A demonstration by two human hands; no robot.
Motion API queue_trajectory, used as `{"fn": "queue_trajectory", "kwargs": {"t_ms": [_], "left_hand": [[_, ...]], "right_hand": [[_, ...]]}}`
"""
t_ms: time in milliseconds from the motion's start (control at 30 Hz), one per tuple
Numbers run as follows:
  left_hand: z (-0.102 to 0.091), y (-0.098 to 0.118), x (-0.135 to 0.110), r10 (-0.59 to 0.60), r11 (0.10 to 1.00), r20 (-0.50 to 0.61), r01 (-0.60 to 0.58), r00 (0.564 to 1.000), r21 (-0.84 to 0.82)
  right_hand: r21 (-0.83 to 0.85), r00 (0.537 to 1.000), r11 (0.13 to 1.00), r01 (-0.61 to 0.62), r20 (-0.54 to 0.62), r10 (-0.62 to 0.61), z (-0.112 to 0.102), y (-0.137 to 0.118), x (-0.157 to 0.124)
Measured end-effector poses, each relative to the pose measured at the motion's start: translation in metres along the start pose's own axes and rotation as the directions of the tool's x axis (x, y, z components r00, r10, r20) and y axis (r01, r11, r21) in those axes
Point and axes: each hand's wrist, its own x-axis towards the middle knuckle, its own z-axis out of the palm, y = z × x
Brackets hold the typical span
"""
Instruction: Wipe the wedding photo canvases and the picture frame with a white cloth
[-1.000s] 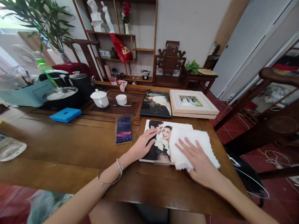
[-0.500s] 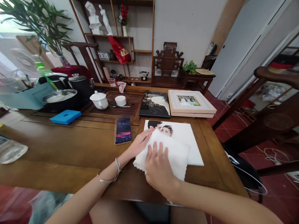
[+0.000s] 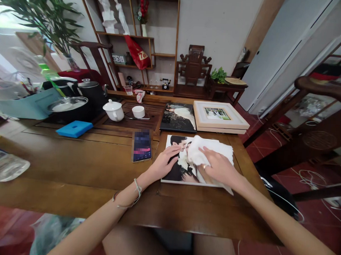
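A white-edged photo panel (image 3: 177, 176) showing a couple lies flat on the wooden table in front of me. My left hand (image 3: 164, 162) rests on the panel's left part, fingers stretched out and holding nothing. On the upper right of the panel, my right hand (image 3: 220, 167) presses a bunched white cloth (image 3: 197, 151) against the surface, its fingers gripping the cloth. The cloth covers much of the panel's right side, and one loose corner hangs past the lower right edge. A phone (image 3: 142, 146) with a lit screen lies left of the panel.
Behind the panel are a dark photo album (image 3: 171, 120) and a light wooden picture frame (image 3: 201, 121). A lidded white cup (image 3: 113, 111), a small white bowl (image 3: 138, 111) and a blue box (image 3: 74, 129) stand further left. A clear plastic package (image 3: 11, 166) lies at far left.
My right hand has moved right and away from me, and the cloth has bunched up with it, uncovering the panel's lower left. My left hand has stayed near the left edge.
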Motion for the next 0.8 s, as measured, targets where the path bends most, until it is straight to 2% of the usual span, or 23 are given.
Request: {"fn": "queue_trajectory", "kwargs": {"t_ms": [100,233,333,433,700,800], "left_hand": [[0.000,0.002,0.001,0.022,0.999,-0.003,-0.022,1.000,-0.027],[-0.001,0.003,0.001,0.012,1.000,-0.005,-0.012,1.000,-0.026],[-0.002,0.003,0.000,-0.031,1.000,-0.004,0.031,1.000,0.001],[-0.002,0.003,-0.001,-0.038,0.999,0.004,0.038,0.999,0.007],[-0.001,0.001,-0.001,-0.009,1.000,0.000,0.009,1.000,-0.019],[-0.001,0.000,-0.001,-0.011,1.000,-0.009,0.011,1.000,-0.022]], "right_hand": [[0.084,1.000,0.996,0.008,0.022,-0.009,-0.007,0.003,0.042],[0.106,0.995,0.990,0.098,0.016,-0.100,0.002,-0.032,0.088],[0.104,0.985,0.980,0.171,-0.003,-0.172,0.016,-0.056,0.102],[0.102,0.981,0.975,0.196,-0.016,-0.196,0.023,-0.052,0.098],[0.072,0.994,0.994,0.079,-0.083,-0.073,0.017,0.034,0.041],[0.042,0.992,0.994,0.103,-0.071,-0.100,0.023,0.032,0.012]]}}
